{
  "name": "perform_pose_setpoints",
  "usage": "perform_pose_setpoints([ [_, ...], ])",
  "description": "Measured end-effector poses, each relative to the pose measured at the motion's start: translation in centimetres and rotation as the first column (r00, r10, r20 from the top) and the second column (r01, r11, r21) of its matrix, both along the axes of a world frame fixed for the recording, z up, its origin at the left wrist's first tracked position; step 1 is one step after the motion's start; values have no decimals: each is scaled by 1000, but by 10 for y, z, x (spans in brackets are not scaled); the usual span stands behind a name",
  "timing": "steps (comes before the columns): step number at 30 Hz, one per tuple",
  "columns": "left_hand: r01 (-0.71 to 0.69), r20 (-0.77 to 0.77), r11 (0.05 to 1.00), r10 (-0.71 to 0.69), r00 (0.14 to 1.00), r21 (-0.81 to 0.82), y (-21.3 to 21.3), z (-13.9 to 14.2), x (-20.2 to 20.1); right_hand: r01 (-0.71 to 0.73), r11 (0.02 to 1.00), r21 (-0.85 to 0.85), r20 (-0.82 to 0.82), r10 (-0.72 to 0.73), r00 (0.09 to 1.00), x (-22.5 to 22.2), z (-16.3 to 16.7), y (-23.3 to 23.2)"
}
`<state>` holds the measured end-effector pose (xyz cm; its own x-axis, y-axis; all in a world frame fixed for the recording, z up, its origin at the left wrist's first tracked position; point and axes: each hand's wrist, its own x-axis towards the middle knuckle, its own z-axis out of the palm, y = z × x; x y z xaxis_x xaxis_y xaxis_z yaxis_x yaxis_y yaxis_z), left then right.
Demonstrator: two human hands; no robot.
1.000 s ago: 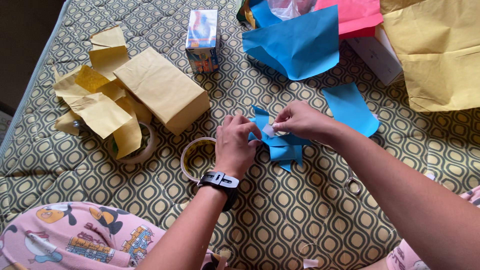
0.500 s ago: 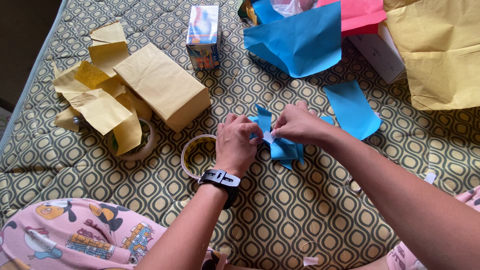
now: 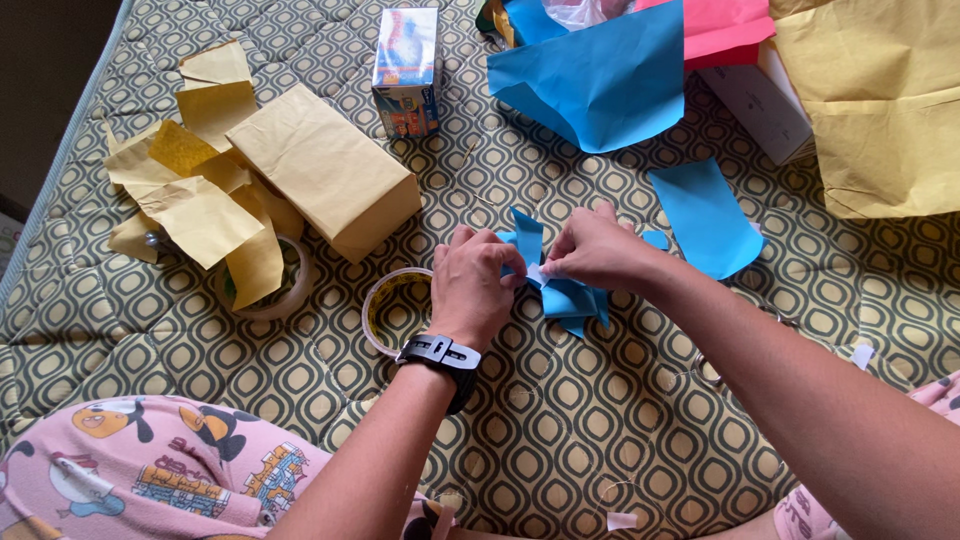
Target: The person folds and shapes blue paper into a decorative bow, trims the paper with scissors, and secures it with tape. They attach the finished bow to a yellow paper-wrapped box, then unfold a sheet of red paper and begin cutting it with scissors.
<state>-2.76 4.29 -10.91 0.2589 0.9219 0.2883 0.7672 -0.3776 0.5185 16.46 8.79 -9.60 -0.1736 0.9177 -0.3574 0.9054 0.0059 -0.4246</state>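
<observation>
left hand [image 3: 472, 285]: pinching the small folded blue paper piece [image 3: 560, 290] | right hand [image 3: 598, 250]: fingers closed on the same piece from its other side | paper piece: on the patterned mattress [image 3: 560, 420], just right of the clear tape roll [image 3: 392, 310] | tan paper-wrapped box [image 3: 325, 168]: up-left of the tape roll | large blue paper sheet [image 3: 600, 80]: well above-right of it
</observation>
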Motion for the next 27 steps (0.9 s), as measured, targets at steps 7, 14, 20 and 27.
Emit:
perform_pose_setpoints([
  [7, 3, 14, 1000, -3, 1000, -22, 1, 1, 0, -20, 994, 108, 65, 13, 998, -10, 6, -7],
  [14, -7, 7, 999, 7, 1000, -37, 1, 2, 1, 53, 993, 106, 132, -66, 989, -23, 17, -14],
  [20, -141, 94, 984, 131, 987, 112, -12, 2, 11, 155, 975, 162, 129, -177, 976, -30, 3, -11],
  [27, -298, 376, 863, 456, 807, -407, -35, -8, 34, 293, 946, 141, 80, -306, 949, -16, -4, -3],
])
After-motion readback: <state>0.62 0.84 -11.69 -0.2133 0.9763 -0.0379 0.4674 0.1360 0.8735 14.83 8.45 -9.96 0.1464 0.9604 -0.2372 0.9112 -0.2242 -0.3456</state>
